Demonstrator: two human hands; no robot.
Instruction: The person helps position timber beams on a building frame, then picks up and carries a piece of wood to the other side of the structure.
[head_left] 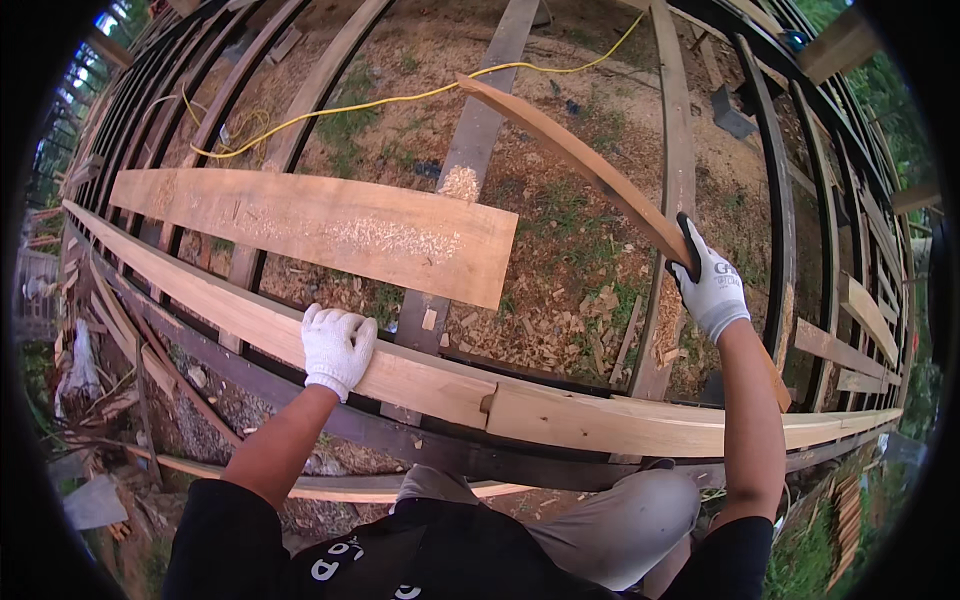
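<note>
My left hand (pixel 338 350), in a white knit glove, is closed over a long pale timber beam (pixel 432 386) that runs across in front of me. A notched end joint (pixel 488 405) shows in this beam to the right of that hand. My right hand (pixel 714 285), in a white and black work glove, grips the edge of a long narrow plank (pixel 585 165). The plank slants from the far middle down to the near right, partly hidden behind my forearm. To the left lies a wide board (pixel 300 220) strewn with wood shavings, resting across the joists.
Dark joists (pixel 775 180) span the frame, with bare earth and wood chips below. A yellow cord (pixel 390 97) trails across the far joists. Short boards (pixel 845 350) lie at the right. A grey block (pixel 733 115) sits on the ground, and scrap timber lies at the lower left.
</note>
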